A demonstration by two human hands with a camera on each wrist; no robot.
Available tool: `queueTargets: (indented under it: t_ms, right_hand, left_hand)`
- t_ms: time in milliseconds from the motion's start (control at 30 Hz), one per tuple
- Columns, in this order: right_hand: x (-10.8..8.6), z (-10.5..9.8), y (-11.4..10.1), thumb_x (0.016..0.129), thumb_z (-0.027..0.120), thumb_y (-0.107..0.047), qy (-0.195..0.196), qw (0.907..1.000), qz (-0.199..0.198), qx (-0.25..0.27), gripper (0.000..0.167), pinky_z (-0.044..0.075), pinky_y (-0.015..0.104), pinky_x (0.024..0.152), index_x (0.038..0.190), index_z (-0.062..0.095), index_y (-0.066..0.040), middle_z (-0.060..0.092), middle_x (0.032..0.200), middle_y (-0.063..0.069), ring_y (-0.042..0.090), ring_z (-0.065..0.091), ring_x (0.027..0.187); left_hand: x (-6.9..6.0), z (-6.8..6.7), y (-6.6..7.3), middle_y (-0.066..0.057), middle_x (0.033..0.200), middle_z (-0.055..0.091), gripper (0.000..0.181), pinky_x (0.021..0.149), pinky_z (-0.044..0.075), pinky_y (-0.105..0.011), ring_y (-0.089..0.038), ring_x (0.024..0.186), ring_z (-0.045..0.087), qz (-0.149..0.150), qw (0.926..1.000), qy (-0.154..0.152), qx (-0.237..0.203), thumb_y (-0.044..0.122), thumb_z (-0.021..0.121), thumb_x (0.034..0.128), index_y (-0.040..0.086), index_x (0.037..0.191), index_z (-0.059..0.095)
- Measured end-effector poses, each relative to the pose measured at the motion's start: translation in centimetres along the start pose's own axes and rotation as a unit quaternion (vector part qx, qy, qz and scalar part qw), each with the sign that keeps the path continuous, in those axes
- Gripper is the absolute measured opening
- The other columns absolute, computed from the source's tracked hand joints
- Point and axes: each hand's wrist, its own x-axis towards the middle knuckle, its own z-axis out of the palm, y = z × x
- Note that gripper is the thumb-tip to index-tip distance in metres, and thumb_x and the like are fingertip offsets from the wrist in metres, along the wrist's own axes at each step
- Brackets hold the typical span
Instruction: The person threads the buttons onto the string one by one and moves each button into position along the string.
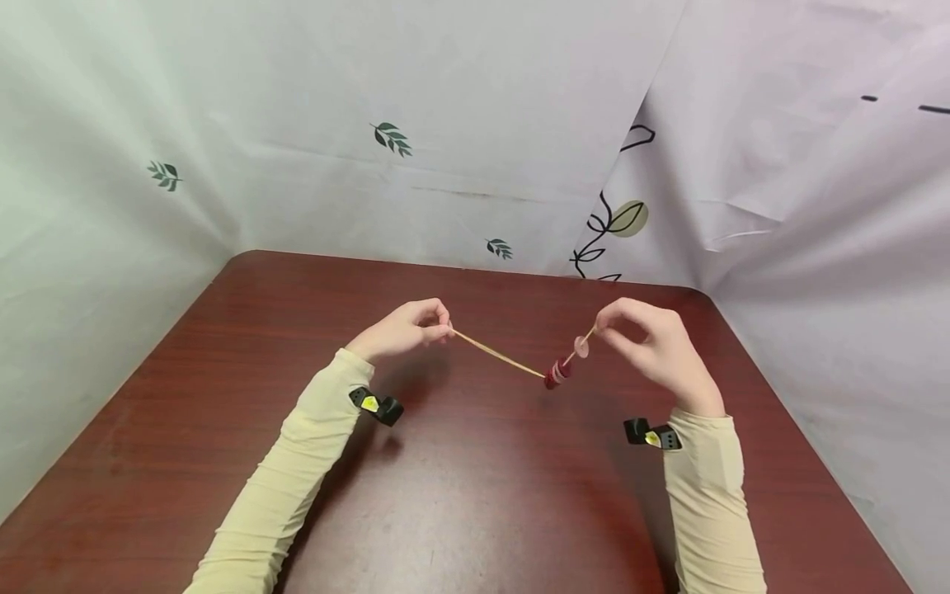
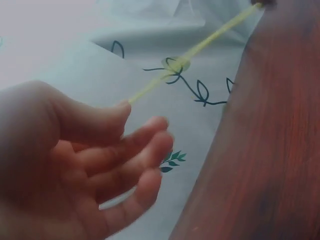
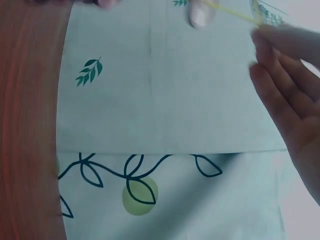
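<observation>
A thin yellow string stretches above the table between two hands, sagging where several dark red and pink round pieces are bunched on it. One pale pink disc sits apart from them, nearer the right hand. My left hand pinches the string's left end between thumb and index finger; its other fingers are loosely bent in the left wrist view. With thumb and fingertips, my right hand pinches the other end, just above the pale disc. Whether the round pieces are buttons or beads cannot be made out.
Below the hands lies a dark red-brown wooden table with rounded far corners. White cloth with leaf prints hangs behind it and along both sides. A black device is strapped to the left wrist, another to the right.
</observation>
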Motion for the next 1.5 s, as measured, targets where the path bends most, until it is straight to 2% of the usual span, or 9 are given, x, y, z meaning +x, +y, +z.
queueTargets:
  t_ms: [133, 367, 533, 700, 933, 1100, 1167, 1300, 1500]
  right_hand:
    - [0.2, 0.1, -0.6, 0.075, 0.073, 0.013, 0.052, 0.9985, 0.013, 0.013, 0.026, 0.042, 0.009, 0.079, 0.085, 0.067, -0.009, 0.068, 0.078, 0.001, -0.006, 0.058, 0.081]
    - [0.6, 0.6, -1.6, 0.077, 0.073, 0.008, 0.084, 0.9959, 0.03, 0.011, 0.019, 0.042, 0.01, 0.08, 0.086, 0.067, -0.007, 0.067, 0.079, 0.005, -0.006, 0.058, 0.083]
    - [0.7, 0.8, -2.2, 0.078, 0.072, 0.009, 0.088, 0.9961, 0.012, -0.002, 0.02, 0.042, 0.011, 0.077, 0.087, 0.067, -0.007, 0.066, 0.079, 0.002, -0.004, 0.056, 0.079]
    - [0.6, 0.7, -2.4, 0.076, 0.071, 0.012, 0.088, 0.9954, 0.002, -0.035, 0.022, 0.04, 0.011, 0.073, 0.086, 0.067, -0.007, 0.063, 0.076, 0.001, 0.0, 0.052, 0.075]
    - [0.7, 0.7, -2.5, 0.078, 0.069, 0.01, 0.091, 0.992, -0.026, -0.084, 0.018, 0.04, 0.017, 0.072, 0.087, 0.068, -0.005, 0.065, 0.078, 0.001, 0.009, 0.054, 0.074]
    - [0.8, 0.6, -2.7, 0.079, 0.069, 0.009, 0.11, 0.9864, -0.041, -0.115, 0.017, 0.04, 0.023, 0.072, 0.089, 0.07, -0.005, 0.069, 0.082, 0.004, 0.013, 0.057, 0.075]
    - [0.9, 0.7, -2.7, 0.078, 0.071, 0.008, 0.123, 0.9847, -0.034, -0.119, 0.017, 0.04, 0.024, 0.071, 0.089, 0.07, -0.005, 0.069, 0.082, 0.005, 0.015, 0.056, 0.074]
    - [0.9, 0.9, -2.9, 0.079, 0.071, 0.006, 0.105, 0.9858, -0.025, -0.129, 0.018, 0.038, 0.023, 0.067, 0.091, 0.071, -0.008, 0.071, 0.083, 0.002, 0.013, 0.056, 0.07]
    - [0.7, 0.7, -2.4, 0.081, 0.069, 0.006, 0.093, 0.9887, 0.007, -0.117, 0.017, 0.037, 0.017, 0.067, 0.091, 0.071, -0.008, 0.07, 0.084, 0.001, 0.006, 0.054, 0.073]
  left_hand:
    - [-0.1, 0.2, -0.1, -0.027, 0.102, 0.063, 0.01, 0.079, 0.046, -0.031, -0.036, 0.097, 0.061, -0.019, 0.9997, 0.011, 0.001, 0.005, 0.055, 0.0956, 0.003, 0.087, 0.051]
    - [0.1, 0.6, -0.4, -0.026, 0.098, 0.065, 0.01, 0.082, 0.048, -0.04, -0.037, 0.095, 0.062, -0.027, 0.9995, 0.002, 0.013, 0.003, 0.052, 0.096, 0.002, 0.086, 0.048]
    - [0.2, 0.7, -0.4, -0.02, 0.092, 0.067, 0.009, 0.085, 0.049, -0.046, -0.037, 0.092, 0.063, -0.026, 0.9991, -0.012, 0.03, 0.002, 0.052, 0.0951, 0.003, 0.087, 0.048]
    - [0.2, 0.6, -0.1, -0.02, 0.092, 0.069, 0.007, 0.073, 0.044, -0.033, -0.038, 0.091, 0.064, -0.017, 0.9976, -0.02, 0.064, 0.004, 0.053, 0.0954, 0.004, 0.089, 0.05]
    - [0.1, 0.7, 0.2, -0.022, 0.094, 0.068, 0.011, 0.085, 0.048, -0.04, -0.037, 0.094, 0.065, -0.024, 0.9976, -0.031, 0.057, 0.005, 0.05, 0.0972, 0.004, 0.087, 0.045]
    - [0.1, 0.6, 0.4, -0.024, 0.094, 0.068, 0.011, 0.081, 0.045, -0.034, -0.038, 0.094, 0.064, -0.021, 0.9969, -0.031, 0.069, 0.005, 0.049, 0.0982, 0.005, 0.088, 0.044]
    - [0.0, 0.6, 0.5, -0.025, 0.094, 0.067, 0.011, 0.081, 0.045, -0.034, -0.038, 0.094, 0.063, -0.019, 0.9969, -0.032, 0.07, 0.004, 0.048, 0.0984, 0.004, 0.088, 0.044]
    - [0.0, 0.7, 0.5, -0.028, 0.094, 0.067, 0.012, 0.082, 0.047, -0.039, -0.041, 0.093, 0.063, -0.017, 0.9977, -0.031, 0.057, 0.002, 0.047, 0.0977, 0.003, 0.087, 0.043]
    - [-0.1, 0.4, 0.6, -0.024, 0.092, 0.068, 0.012, 0.077, 0.042, -0.029, -0.037, 0.092, 0.064, -0.011, 0.9966, -0.026, 0.077, 0.004, 0.049, 0.0978, 0.005, 0.087, 0.043]
